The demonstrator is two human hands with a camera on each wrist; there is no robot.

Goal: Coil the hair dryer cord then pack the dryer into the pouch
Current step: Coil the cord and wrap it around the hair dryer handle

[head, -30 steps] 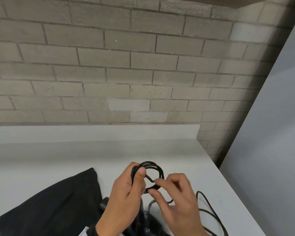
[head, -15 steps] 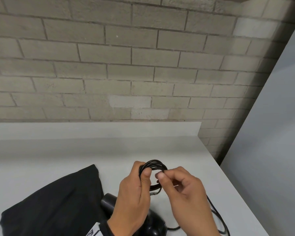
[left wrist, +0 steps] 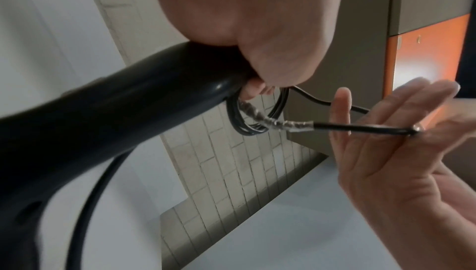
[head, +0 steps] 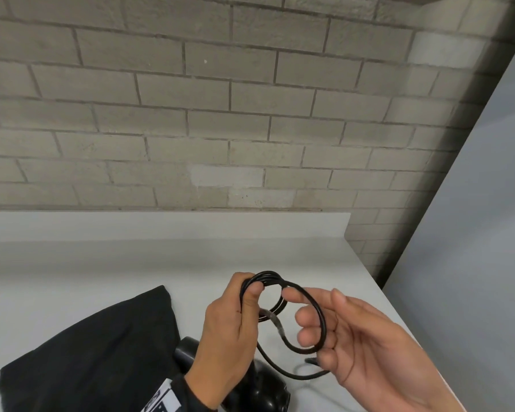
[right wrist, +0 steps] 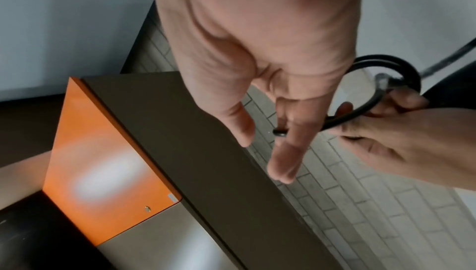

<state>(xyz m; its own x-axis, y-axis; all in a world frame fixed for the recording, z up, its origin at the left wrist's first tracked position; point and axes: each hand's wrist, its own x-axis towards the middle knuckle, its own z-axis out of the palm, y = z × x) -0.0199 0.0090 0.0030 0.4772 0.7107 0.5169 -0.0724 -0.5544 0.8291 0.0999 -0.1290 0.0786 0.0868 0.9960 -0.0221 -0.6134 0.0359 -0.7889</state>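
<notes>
My left hand grips a small coil of black cord between thumb and fingers, held above the white counter. A wider loop of the same cord hangs over the spread fingers of my right hand, palm up, thumb free. The left wrist view shows a taped stretch of cord running from the coil to those fingers. The black hair dryer lies under my left wrist, its handle reaching up to my palm. The black pouch lies flat at the left.
Slack cord trails on the counter beneath my hands. A brick wall rises behind the counter. A grey panel stands beyond the counter's right edge. An orange cabinet door shows overhead in the wrist views.
My right hand has let go its pinch at the coil, opened and drawn to the right, with a wider loop of cord now over its fingers. The left hand keeps the coil.
</notes>
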